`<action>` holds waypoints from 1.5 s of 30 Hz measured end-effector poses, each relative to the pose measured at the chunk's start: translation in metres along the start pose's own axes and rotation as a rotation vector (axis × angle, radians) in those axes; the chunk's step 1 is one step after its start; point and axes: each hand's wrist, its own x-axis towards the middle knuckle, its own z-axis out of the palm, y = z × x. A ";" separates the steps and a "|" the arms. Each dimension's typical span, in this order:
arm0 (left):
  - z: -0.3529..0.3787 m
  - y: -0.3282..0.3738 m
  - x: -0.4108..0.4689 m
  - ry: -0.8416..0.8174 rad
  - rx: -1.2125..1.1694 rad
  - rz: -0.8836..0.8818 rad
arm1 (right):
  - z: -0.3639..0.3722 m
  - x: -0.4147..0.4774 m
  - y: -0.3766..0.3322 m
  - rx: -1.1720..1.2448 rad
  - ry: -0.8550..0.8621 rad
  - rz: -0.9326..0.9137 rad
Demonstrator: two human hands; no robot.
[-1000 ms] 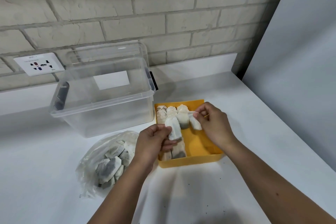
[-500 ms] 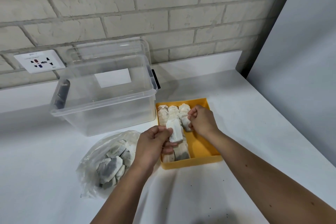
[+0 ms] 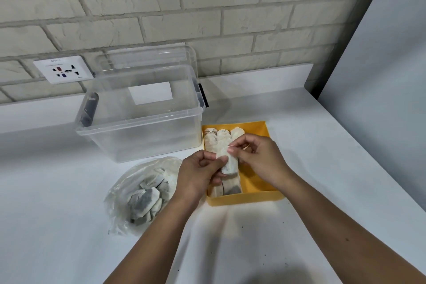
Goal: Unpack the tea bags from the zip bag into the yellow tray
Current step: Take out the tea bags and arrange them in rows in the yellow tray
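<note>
Above the yellow tray's (image 3: 244, 199) left half, my left hand (image 3: 198, 174) grips a white tea bag (image 3: 228, 162) by its left side. My right hand (image 3: 259, 158) pinches the same bag at its top with thumb and forefinger. Inside the tray, several tea bags (image 3: 217, 139) lie in rows along the left and back, and two more (image 3: 231, 188) lie near the front wall. The right half shows bare yellow floor. Left of the tray, a clear zip bag (image 3: 129, 182) lies on the counter with several tea bags (image 3: 147, 200) still inside.
A clear plastic storage box (image 3: 138, 127) stands open behind the zip bag, touching the tray's left back corner. A wall socket (image 3: 63, 69) sits on the brick wall. A grey panel (image 3: 380, 76) bounds the white counter (image 3: 322, 157) on the right.
My right hand put its tea bag down in the tray, then moved left onto the bag in my left hand. My left hand stayed over the tray.
</note>
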 end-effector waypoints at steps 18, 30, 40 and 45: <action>-0.013 -0.006 -0.002 0.135 0.189 0.103 | -0.010 0.032 0.031 -0.450 -0.131 0.145; -0.013 -0.005 0.007 0.112 0.174 0.130 | -0.003 0.028 0.024 -0.275 0.112 0.097; -0.002 0.007 0.007 0.110 0.205 0.210 | -0.003 -0.001 -0.009 -0.081 -0.007 0.093; -0.026 -0.011 0.008 0.236 0.642 0.308 | -0.019 0.007 0.016 -0.411 0.085 0.086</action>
